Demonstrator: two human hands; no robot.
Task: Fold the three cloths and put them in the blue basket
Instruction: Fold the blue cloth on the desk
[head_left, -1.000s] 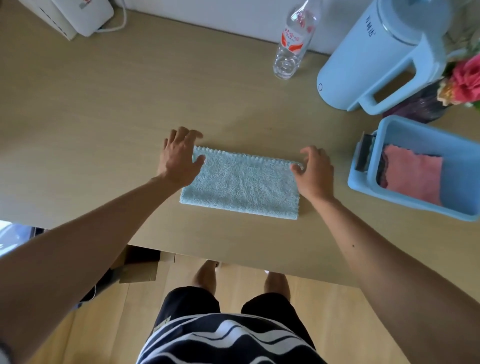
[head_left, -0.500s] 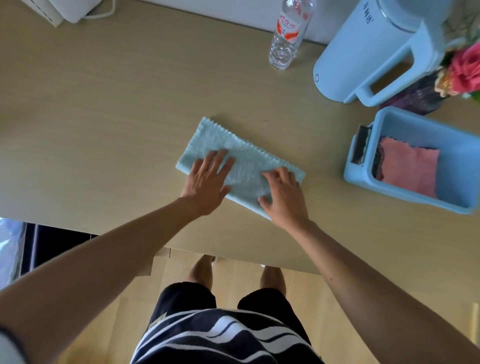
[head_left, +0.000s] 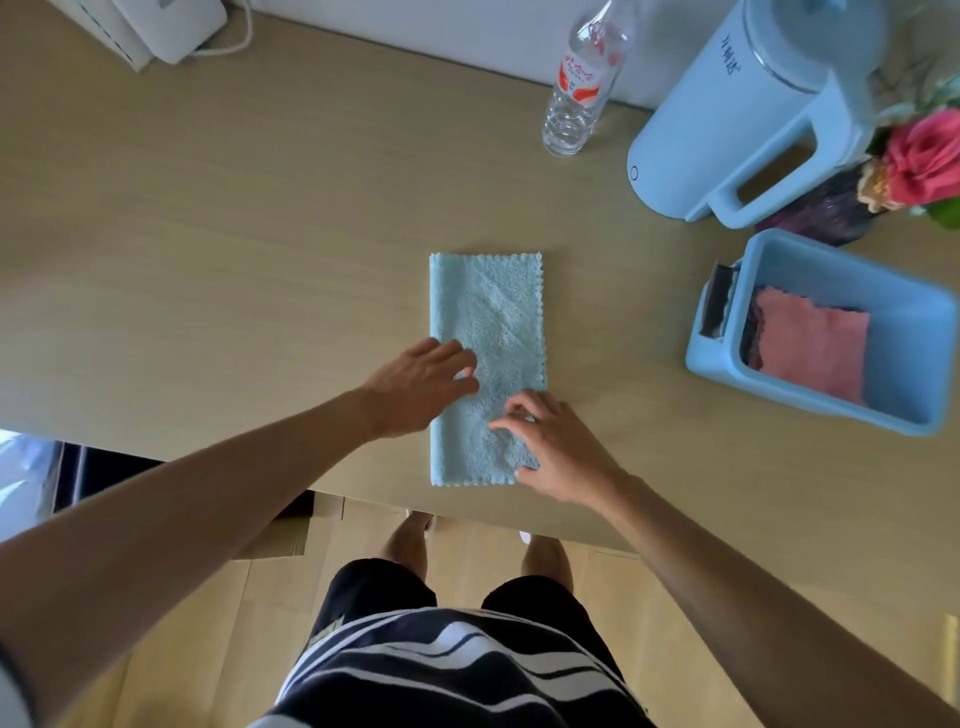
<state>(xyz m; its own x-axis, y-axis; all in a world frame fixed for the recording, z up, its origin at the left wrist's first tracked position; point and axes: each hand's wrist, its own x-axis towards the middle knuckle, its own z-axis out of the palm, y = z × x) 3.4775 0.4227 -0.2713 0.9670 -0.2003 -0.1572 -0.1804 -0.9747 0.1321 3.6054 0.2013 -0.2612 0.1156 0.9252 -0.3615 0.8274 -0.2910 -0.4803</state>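
A light blue cloth (head_left: 485, 312), folded into a long strip, lies on the wooden table (head_left: 208, 249) with its long side pointing away from me. My left hand (head_left: 421, 387) rests flat on its left edge, fingers spread. My right hand (head_left: 558, 449) presses on its near right corner with fingers apart. Neither hand grips the cloth. At the right stands the blue basket (head_left: 914, 322), holding a folded pink cloth (head_left: 815, 353) over a dark cloth (head_left: 751, 338) that shows only at its left edge.
A clear water bottle (head_left: 579, 83) stands at the back. A pale blue kettle (head_left: 748, 114) and pink flowers (head_left: 922, 161) sit behind the basket. A white device (head_left: 156, 26) with a cable is at the back left. The table's front edge runs just below the cloth.
The blue cloth has been turned from lying crosswise to lying lengthwise away from me. Both hands slid from its two ends to its near part.
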